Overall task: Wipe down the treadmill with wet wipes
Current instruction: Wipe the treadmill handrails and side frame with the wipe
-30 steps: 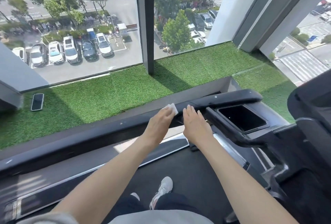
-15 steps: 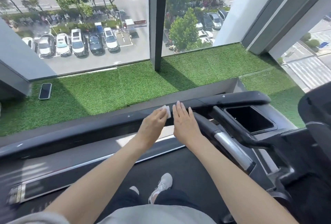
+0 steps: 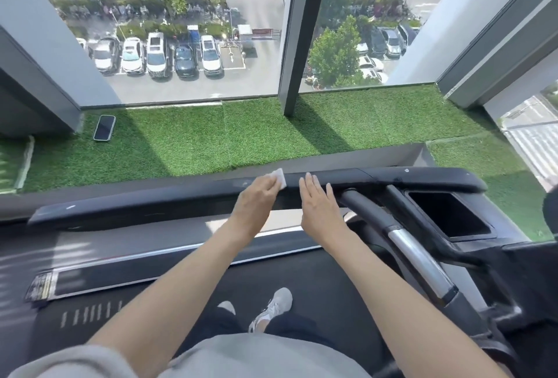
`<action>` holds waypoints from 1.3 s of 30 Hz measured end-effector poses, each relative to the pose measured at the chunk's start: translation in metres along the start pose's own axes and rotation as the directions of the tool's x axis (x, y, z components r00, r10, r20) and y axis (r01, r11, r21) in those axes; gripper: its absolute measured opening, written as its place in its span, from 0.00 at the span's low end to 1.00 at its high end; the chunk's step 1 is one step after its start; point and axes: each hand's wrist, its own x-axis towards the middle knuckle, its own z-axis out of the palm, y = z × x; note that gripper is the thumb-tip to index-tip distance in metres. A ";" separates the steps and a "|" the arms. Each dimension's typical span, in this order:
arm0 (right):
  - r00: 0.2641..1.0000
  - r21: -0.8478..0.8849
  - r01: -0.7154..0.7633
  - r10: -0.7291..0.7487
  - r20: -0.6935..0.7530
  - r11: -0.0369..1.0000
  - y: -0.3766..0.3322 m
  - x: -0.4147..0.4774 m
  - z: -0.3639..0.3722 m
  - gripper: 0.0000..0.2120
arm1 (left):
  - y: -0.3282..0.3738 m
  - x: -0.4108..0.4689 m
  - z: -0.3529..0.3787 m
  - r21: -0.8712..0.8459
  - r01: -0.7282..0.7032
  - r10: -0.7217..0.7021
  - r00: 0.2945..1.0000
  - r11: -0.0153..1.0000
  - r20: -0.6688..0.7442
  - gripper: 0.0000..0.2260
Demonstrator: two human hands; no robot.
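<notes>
A small white wet wipe (image 3: 279, 177) lies on the treadmill's long black side rail (image 3: 151, 207), and my left hand (image 3: 256, 199) grips it with curled fingers against the rail's top. Only one corner of the wipe shows past my knuckles. My right hand (image 3: 318, 202) rests flat on the same rail just to the right, fingers straight and together, holding nothing. I stand on the dark treadmill belt (image 3: 317, 281), one grey shoe (image 3: 273, 308) visible below.
A black and silver handlebar (image 3: 416, 254) slants down right of my right hand, beside a black recessed tray (image 3: 450, 214). Beyond the rail is green artificial turf (image 3: 241, 136) with a phone (image 3: 104, 127) on it, then floor-to-ceiling windows with a dark pillar (image 3: 294, 45).
Both hands have slid left along the rail with the wipe, away from the handlebar junction. The view has shifted, showing more of the rail's left end.
</notes>
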 end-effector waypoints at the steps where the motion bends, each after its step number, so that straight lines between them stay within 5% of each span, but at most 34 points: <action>1: 1.000 -0.013 0.006 -0.006 0.005 1.000 0.002 0.000 0.000 0.34 | -0.013 -0.006 -0.004 0.029 0.036 -0.036 0.999 0.999 -0.007 0.22; 4: 1.000 0.010 0.004 -0.004 0.020 1.000 0.000 0.000 -0.003 0.35 | -0.050 -0.021 -0.032 0.188 0.262 -0.270 0.963 0.947 0.018 0.18; 7: 1.000 0.027 -0.019 0.019 0.015 0.999 -0.005 0.002 -0.002 0.36 | -0.055 -0.013 -0.042 0.082 0.487 -0.478 0.871 0.869 -0.112 0.15; 9: 0.999 0.031 -0.031 0.030 0.018 0.999 -0.007 0.001 -0.002 0.36 | -0.025 -0.004 -0.041 -0.053 0.374 -0.378 0.916 0.926 -0.137 0.15; 12: 0.998 0.041 -0.049 0.047 0.046 0.998 -0.006 0.001 -0.005 0.36 | 0.011 -0.007 -0.018 -0.043 0.043 -0.043 0.999 0.998 -0.014 0.20; 15: 0.995 0.073 -0.063 0.057 0.077 0.995 -0.005 0.002 -0.008 0.37 | -0.019 -0.024 -0.014 0.069 -0.025 0.031 0.996 0.997 -0.088 0.23; 19: 0.994 0.107 -0.086 0.077 0.083 0.991 -0.008 0.002 -0.006 0.37 | -0.068 -0.051 -0.037 0.183 0.226 -0.231 0.973 0.957 0.006 0.24; 21: 0.993 0.111 -0.103 0.094 0.078 0.989 -0.011 0.004 -0.006 0.37 | -0.073 -0.042 -0.047 0.115 0.472 -0.465 0.882 0.874 -0.083 0.14; 23: 0.992 0.097 -0.106 0.098 0.083 0.990 -0.014 0.007 -0.006 0.36 | -0.055 -0.024 -0.048 0.003 0.520 -0.516 0.848 0.854 -0.121 0.13; 27: 0.989 0.029 -0.126 0.123 0.081 0.992 -0.018 0.009 -0.008 0.35 | -0.008 -0.023 -0.024 -0.019 0.047 -0.048 0.997 0.999 -0.055 0.21; 31: 0.992 -0.010 -0.125 0.125 0.011 0.992 -0.020 0.004 0.003 0.36 | -0.041 -0.047 -0.026 0.200 -0.035 0.063 0.989 0.979 -0.134 0.25; 34: 0.993 -0.014 -0.101 0.100 -0.059 0.995 -0.019 0.000 0.014 0.38 | -0.071 -0.068 -0.045 0.259 0.159 -0.145 0.987 0.953 -0.071 0.28; 37: 0.987 0.050 -0.109 0.114 -0.115 0.993 -0.023 -0.001 0.017 0.39 | -0.085 -0.062 -0.057 0.061 0.576 -0.564 0.813 0.815 -0.145 0.17; 39: 0.970 0.117 -0.119 0.141 -0.196 0.986 -0.027 -0.002 0.020 0.39 | -0.065 -0.039 -0.053 -0.045 0.614 -0.613 0.773 0.788 -0.164 0.18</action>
